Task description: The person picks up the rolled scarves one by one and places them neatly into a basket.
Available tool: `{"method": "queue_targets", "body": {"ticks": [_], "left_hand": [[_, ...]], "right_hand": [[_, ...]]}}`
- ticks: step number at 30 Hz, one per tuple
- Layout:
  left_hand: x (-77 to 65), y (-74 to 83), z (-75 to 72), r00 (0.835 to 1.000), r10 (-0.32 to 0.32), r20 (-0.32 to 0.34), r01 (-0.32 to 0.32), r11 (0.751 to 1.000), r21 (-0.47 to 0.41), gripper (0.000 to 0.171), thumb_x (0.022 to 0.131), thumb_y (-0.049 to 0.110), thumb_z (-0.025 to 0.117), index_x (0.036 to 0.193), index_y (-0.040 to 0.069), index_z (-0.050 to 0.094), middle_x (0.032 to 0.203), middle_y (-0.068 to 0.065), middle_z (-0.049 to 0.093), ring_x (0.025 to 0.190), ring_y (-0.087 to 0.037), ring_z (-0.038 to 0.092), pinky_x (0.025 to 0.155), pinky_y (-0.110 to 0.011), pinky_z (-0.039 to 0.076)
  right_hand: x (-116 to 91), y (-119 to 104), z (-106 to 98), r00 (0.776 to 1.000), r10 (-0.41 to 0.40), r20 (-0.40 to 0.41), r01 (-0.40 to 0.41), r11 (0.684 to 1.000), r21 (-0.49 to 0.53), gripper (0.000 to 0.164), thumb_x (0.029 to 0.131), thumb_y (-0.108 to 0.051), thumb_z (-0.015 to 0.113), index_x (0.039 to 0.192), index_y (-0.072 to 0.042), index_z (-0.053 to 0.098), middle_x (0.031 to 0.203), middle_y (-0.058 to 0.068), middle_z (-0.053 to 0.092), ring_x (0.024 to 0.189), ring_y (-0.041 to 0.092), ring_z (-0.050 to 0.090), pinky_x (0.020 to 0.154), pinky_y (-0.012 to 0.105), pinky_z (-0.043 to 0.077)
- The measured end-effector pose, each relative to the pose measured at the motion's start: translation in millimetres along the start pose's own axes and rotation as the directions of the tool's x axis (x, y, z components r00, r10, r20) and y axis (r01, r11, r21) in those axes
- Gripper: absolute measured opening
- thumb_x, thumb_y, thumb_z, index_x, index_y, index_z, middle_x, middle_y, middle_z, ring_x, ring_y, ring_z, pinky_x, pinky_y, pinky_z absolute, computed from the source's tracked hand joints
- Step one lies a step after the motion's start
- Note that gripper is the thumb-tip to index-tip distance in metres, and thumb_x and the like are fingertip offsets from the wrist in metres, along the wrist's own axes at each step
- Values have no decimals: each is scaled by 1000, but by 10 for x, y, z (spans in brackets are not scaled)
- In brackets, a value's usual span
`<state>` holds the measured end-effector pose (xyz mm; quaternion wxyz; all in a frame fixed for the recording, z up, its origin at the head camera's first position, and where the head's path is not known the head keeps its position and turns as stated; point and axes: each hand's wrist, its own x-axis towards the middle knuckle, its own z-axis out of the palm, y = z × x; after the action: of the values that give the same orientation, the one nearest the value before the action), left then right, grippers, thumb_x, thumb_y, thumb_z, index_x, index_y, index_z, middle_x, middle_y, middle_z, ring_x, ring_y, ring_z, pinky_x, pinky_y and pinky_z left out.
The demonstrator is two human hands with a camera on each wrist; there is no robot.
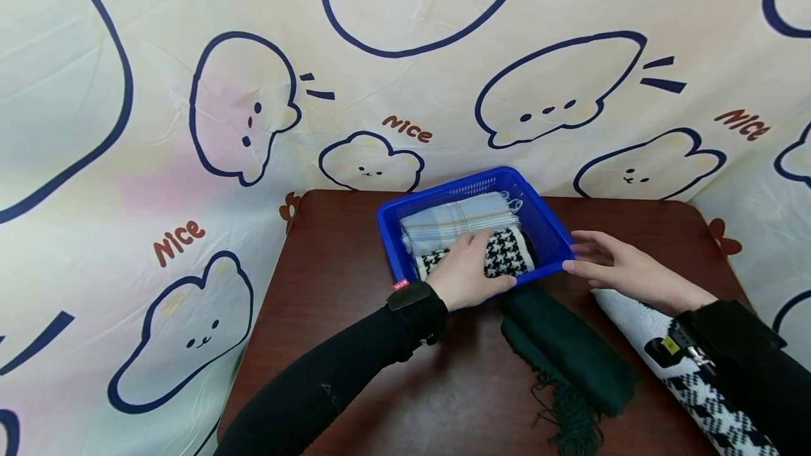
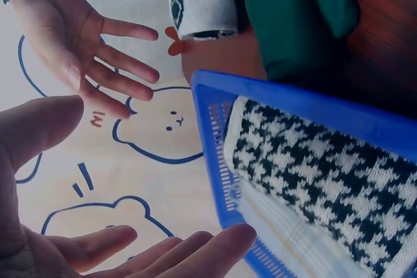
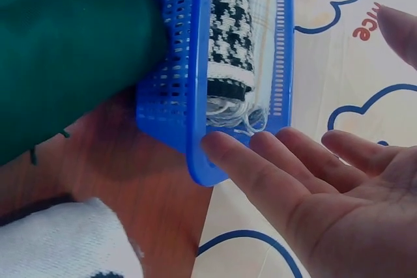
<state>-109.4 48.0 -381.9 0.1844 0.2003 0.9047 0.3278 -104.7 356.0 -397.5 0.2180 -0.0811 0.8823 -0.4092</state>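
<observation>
A blue plastic basket stands at the back of the brown table. Inside it lie a rolled light-blue plaid scarf with fringe and, in front, a rolled black-and-white houndstooth scarf. Over the front of the basket is my left hand, its fingers loosely extended and nothing held in them, as the left wrist view shows. My right hand is by the basket's right end, fingers spread. In the right wrist view its fingertips are close to the rim; whether they touch, I cannot tell.
Before the basket lies a folded dark green scarf with tassels toward me. To its right, partly under my right forearm, is a white-and-black patterned roll. A printed cloth hangs right behind the table.
</observation>
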Motion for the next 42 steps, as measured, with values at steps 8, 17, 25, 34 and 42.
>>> {"method": "queue_targets", "body": {"ticks": [8,17,25,34,42], "left_hand": [[-10,17,139,999,36,5,-36,999,-6,82,104,44,71,170,16,31,170,-13,37,152,-26,45,119,-37,45],[-34,-9,351,994,110,13,-109,993,-50,81,106,44,68,171,20,26,173,-10,31,156,-23,39,121,-30,39],[-58,-36,504,984,177,2,-176,982,-61,80,106,45,68,171,22,27,173,-7,32,156,-22,39,122,-30,38],[-133,-73,612,977,215,17,-212,972,-102,78,107,44,67,171,23,27,174,-6,32,159,-21,34,124,-30,35],[-200,-140,699,977,209,35,-204,973,-105,79,106,46,68,171,24,28,172,-6,34,157,-21,38,122,-31,38]], "right_hand": [[-146,61,75,999,-2,-35,2,1000,13,79,113,-36,57,167,6,17,158,39,39,138,57,50,94,45,63],[-279,98,189,996,27,-80,-25,999,36,79,114,-37,54,167,6,14,160,39,36,142,57,46,94,41,62],[-403,213,308,988,44,-147,-31,995,93,79,115,-36,53,168,4,12,161,39,35,143,54,45,90,22,60],[-571,320,429,977,99,-191,-68,984,164,87,114,-45,52,171,-1,3,167,38,25,147,57,36,91,15,56],[-660,474,552,965,178,-192,-138,970,201,90,113,-48,50,170,1,1,166,40,24,147,56,35,91,18,58]]}}
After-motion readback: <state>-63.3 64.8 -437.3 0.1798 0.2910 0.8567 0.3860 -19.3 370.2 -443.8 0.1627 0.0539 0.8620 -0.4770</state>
